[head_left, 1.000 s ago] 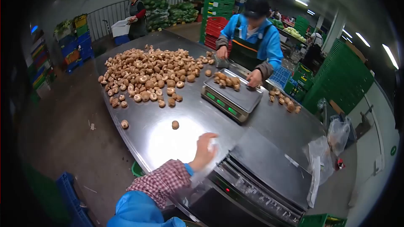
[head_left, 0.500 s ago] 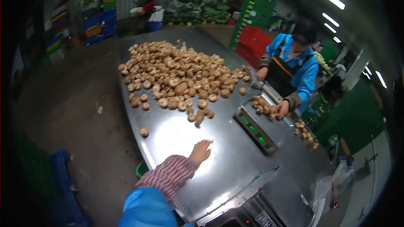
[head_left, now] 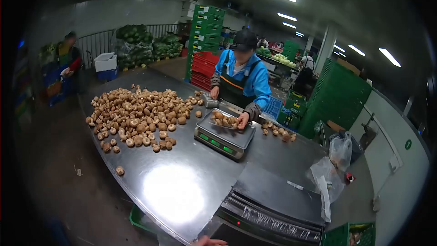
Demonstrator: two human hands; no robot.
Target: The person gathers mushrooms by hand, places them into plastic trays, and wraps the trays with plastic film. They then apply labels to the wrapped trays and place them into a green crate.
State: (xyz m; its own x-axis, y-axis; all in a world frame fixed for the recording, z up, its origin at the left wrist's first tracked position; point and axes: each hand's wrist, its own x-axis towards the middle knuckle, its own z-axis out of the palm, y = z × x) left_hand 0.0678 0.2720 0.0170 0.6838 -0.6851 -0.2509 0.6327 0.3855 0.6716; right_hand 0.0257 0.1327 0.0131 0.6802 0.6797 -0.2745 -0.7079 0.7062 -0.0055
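Only a small part of one hand, apparently my left hand [head_left: 209, 242], shows at the bottom edge, by the table's near side and the black machine with the wrapping film [head_left: 277, 223]. Most of its fingers are cut off, so its grip cannot be made out. My right hand is out of view. On the steel table [head_left: 132, 173] lies a large heap of brown mushrooms [head_left: 141, 109], with a single mushroom [head_left: 119, 170] near the left edge. A digital scale [head_left: 223, 139] with green displays carries a packed group of mushrooms [head_left: 224, 120].
Across the table a co-worker [head_left: 243, 75] in blue sleeves and a dark apron has one hand at the mushrooms on the scale. Loose mushrooms [head_left: 278, 132] lie right of it. Plastic bags [head_left: 328, 177] hang at the right edge; a green crate [head_left: 139, 218] sits below the table.
My view has swung right and up. My left hand, stretched over the table with its striped sleeve showing, has drawn back to the bottom edge. The co-worker's hand stays at the scale.
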